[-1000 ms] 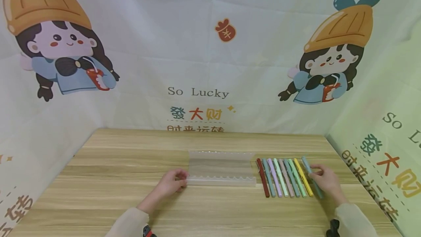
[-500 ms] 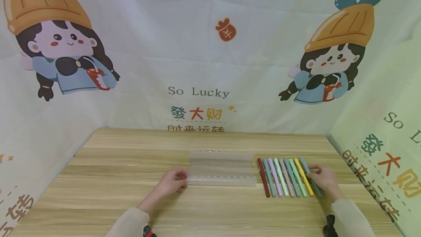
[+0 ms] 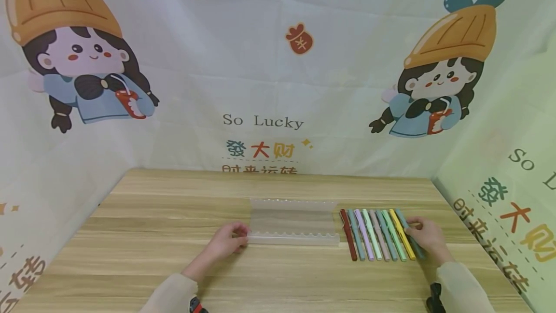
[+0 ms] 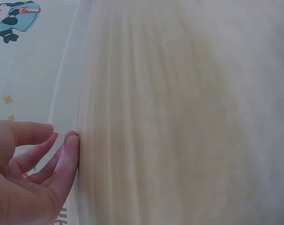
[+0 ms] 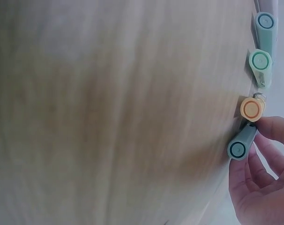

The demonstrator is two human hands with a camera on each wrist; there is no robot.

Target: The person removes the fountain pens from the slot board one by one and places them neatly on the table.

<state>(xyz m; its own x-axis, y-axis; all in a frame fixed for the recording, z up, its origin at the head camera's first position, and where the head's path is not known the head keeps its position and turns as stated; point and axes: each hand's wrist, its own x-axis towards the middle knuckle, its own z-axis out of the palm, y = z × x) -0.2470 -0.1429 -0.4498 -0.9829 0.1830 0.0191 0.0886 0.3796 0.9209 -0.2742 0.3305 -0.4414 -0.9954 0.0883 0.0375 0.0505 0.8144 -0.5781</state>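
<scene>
A clear plastic tray (image 3: 293, 240) with scalloped long edges lies mid-table in the head view. At its left end my left hand (image 3: 228, 240) holds the near corner between thumb and fingers; the left wrist view shows the fingertips right at that edge. To the tray's right several capped pens lie side by side, from a dark red pen (image 3: 349, 235) to a yellow pen (image 3: 403, 235). My right hand (image 3: 427, 238) pinches the outermost pen, a blue-grey one (image 5: 240, 145), close beside the yellow pen. The hand hides part of its barrel in the head view.
The wood-grain table (image 3: 173, 216) is bounded at the back and sides by a printed cloth (image 3: 195, 62). A lavender pen (image 3: 364, 235) and a light green pen (image 3: 393, 235) are among those in the row.
My right hand has shifted slightly left, bringing the blue-grey pen up against the yellow one. The left hand and the tray have stayed in place.
</scene>
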